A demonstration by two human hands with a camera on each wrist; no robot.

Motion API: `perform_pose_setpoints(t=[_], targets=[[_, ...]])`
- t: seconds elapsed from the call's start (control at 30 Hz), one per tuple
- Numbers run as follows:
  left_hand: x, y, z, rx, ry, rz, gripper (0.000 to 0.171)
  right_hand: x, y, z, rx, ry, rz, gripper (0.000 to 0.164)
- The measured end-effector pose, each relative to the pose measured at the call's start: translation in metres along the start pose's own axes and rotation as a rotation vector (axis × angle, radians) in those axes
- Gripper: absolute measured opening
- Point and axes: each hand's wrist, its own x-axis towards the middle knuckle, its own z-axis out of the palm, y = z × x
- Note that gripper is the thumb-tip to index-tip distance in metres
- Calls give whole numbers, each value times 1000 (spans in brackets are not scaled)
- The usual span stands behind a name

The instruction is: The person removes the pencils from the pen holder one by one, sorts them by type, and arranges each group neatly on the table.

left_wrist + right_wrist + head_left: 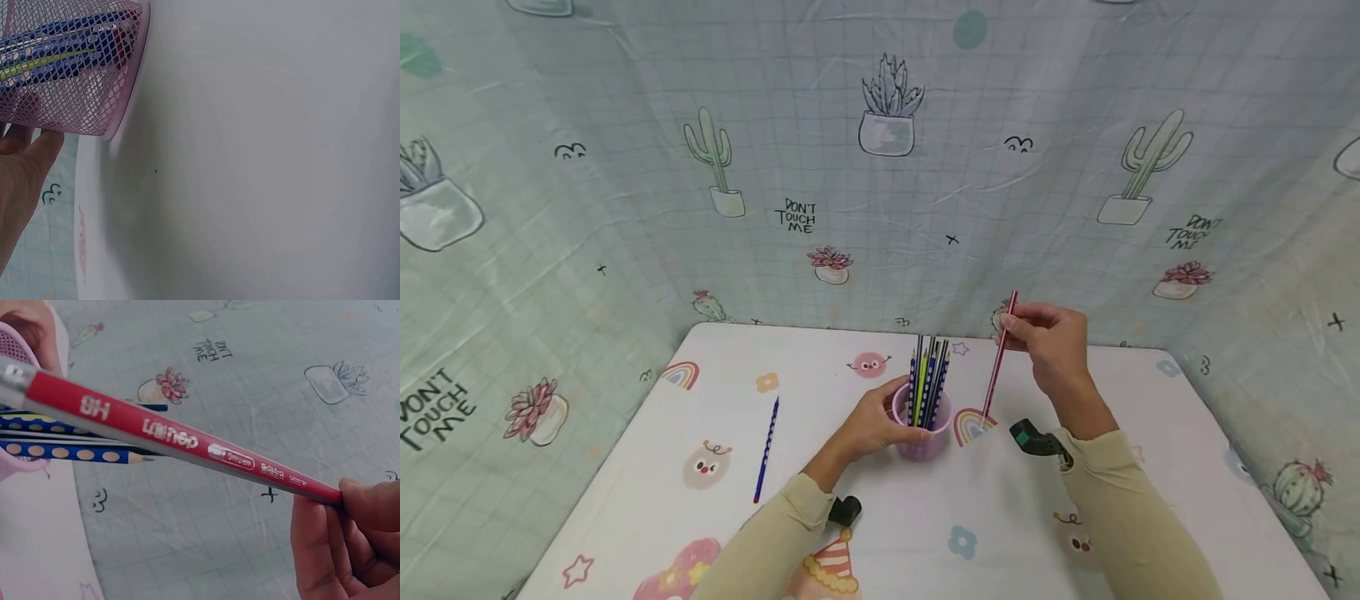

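Note:
My left hand (871,427) grips a pink mesh pencil cup (925,451), thumb on the near side and fingers round the left. Several pencils (934,392) stand in it, most of them blue with dots, one yellow-green and some dark; their lower ends show through the mesh (75,109) in the left wrist view. To the right of the cup, my right hand (1054,343) pinches a red pencil (997,367) near its upper end. That pencil slants down towards the table. Its silver-banded end (15,384) is lowest and passes in front of the cup in the right wrist view.
A blue dotted pencil (766,450) lies on the white patterned table (880,542), left of my left hand. Black wrist-worn devices (1036,437) sit below both hands. A fabric backdrop (925,208) printed with cacti rises behind the table and along both sides.

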Motion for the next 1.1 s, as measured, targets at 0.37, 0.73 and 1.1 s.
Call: perform_pose_setpoints(t=[0.37, 0.73, 1.1], targets=[[-3, -4, 3, -25, -3, -14, 91, 2, 6, -13, -283, -100, 44, 33], [-1, -4, 4, -29, 8, 1, 90, 9, 16, -24, -375, -157, 158, 28], [-1, -2, 2, -16, 13, -7, 91, 13, 31, -28, -378, -167, 224, 24]])
